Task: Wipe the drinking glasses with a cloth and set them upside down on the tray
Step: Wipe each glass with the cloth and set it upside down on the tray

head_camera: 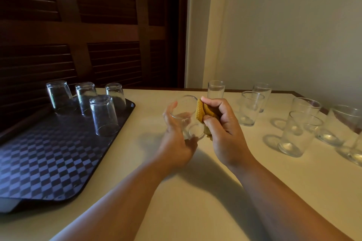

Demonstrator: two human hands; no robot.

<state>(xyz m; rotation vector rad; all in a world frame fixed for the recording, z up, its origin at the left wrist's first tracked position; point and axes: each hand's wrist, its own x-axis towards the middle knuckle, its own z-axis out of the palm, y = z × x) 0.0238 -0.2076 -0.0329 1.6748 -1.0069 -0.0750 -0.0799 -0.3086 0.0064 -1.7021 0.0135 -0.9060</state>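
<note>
1. Table [176, 211]: pale top; two bare forearms stretched over the near part.
2. Left hand [176, 143]: fingers curled round the glass, gripping from the left and beneath, thumb up by the rim.
3. Glass [183, 110]: clear, held above mid-table, clear of the top, tilted, mouth up and away, base toward the camera. Not on the tray.
4. Right hand [225, 133]: thumb and fingers pinching the cloth, pressing it to the right side of the glass.
5. Cloth [202, 112]: mustard, knitted, folded; sandwiched between right hand and glass wall, a lower corner showing by the base.
6. Tray [49, 162]: dark, chequered, on the table at left, well apart from both hands.
7. Inverted glasses, four, on the far end of the tray, mouths down: front one [103, 115]; behind it a row of left one [58, 97], middle one [85, 98], right one [115, 96].
8. Upright glasses, on the table at right, mouths up, at least seven: nearest pair [297, 133] and [305, 107]; mid pair [250, 108] and [261, 94]; lone far one [216, 89]; two at the frame edge [340, 125] and [356, 152], the last cut off.
9. Louvred door [88, 25]: dark wood, behind the tray.
10. Wall [284, 35]: plain, pale, behind the upright glasses.
</note>
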